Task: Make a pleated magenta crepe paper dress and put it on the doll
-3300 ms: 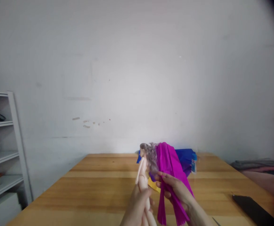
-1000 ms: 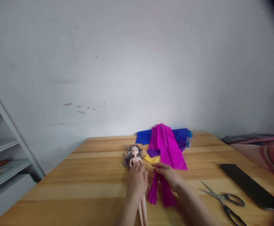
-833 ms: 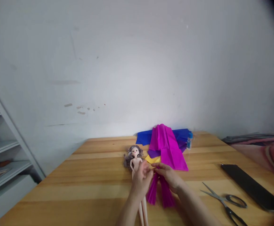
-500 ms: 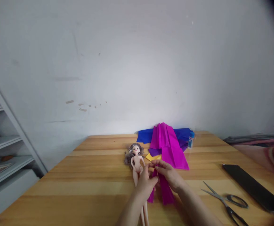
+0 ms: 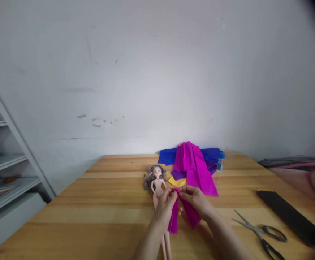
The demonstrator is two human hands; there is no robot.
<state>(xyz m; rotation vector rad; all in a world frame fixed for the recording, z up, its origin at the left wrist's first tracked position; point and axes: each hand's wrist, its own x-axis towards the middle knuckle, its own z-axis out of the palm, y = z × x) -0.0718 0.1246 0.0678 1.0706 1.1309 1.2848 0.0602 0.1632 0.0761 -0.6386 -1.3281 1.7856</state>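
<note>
Both hands pinch the top of a magenta strip of crepe paper, whose two ends hang down apart. My left hand is closed on its left part, over the legs of a doll. My right hand is closed on the right part, fingertips close to those of the left. The doll lies on its back on the table, unclothed, with long wavy grey-brown hair; its hips and thighs are partly hidden by my left hand and wrist.
Behind my hands lie magenta sheets, a blue sheet, a purple piece and a yellow piece. A blue-capped glue stick stands beside them. Open scissors and a long black flat object lie at right on the wooden table.
The fingertips have drawn the strip's top together, and its hanging ends have shifted. My left fingers have closed more tightly. The view has moved slightly.
</note>
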